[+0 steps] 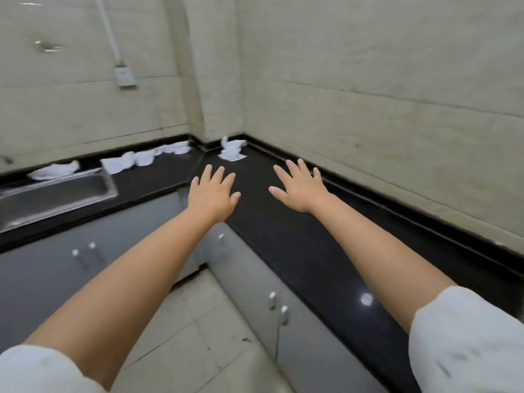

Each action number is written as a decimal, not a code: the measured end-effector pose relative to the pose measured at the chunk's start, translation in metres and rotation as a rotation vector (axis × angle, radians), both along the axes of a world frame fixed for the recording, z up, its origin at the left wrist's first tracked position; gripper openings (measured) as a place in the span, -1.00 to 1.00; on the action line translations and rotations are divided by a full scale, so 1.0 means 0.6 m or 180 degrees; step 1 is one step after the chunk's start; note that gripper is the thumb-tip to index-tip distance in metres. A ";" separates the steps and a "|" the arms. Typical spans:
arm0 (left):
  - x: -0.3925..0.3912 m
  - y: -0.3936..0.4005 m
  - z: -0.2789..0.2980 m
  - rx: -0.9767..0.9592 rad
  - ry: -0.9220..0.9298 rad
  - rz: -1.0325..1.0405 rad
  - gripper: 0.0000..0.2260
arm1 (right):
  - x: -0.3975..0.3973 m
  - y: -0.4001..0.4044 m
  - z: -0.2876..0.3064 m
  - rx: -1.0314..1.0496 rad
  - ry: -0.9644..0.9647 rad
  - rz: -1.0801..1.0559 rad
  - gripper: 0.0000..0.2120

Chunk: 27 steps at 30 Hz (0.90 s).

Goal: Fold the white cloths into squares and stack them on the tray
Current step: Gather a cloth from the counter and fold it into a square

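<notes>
Steel sink [56,191], left, basin contents not discernible. Left hand [214,191] and right hand [297,188], fingers spread, holding nothing, above the black surface [297,251]. Crumpled white cloths [231,150] lie beyond the fingertips; further cloths [127,161] behind the sink.

Cloths [232,150] lie on counter [283,245], behind sink [56,194].
</notes>
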State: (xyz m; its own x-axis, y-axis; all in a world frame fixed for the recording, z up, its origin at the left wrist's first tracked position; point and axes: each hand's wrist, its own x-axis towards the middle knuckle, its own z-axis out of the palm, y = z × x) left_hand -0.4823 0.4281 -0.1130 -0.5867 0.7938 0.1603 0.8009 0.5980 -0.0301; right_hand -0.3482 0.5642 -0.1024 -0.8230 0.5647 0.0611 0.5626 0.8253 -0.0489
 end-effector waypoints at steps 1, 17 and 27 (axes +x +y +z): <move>-0.029 -0.015 -0.004 -0.0039 -0.0032 0.0117 -0.51 | -0.040 -0.009 -0.002 0.0021 -0.0009 0.0116 -0.42; -0.534 0.103 -0.030 -0.0188 -0.0059 0.0809 -0.50 | -0.599 0.192 -0.033 0.0019 0.0050 0.0714 -0.44; -0.799 0.202 -0.102 -0.0315 -0.0263 0.0879 -0.51 | -0.827 0.288 -0.127 -0.0376 -0.0247 0.0841 -0.44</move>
State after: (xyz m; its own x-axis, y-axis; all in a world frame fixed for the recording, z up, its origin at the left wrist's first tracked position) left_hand -0.9620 0.5494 -0.1743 -0.7903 0.6119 0.0329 0.6106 0.7909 -0.0405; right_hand -0.8443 0.7371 -0.1785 -0.9421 0.3297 -0.0611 0.3348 0.9348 -0.1185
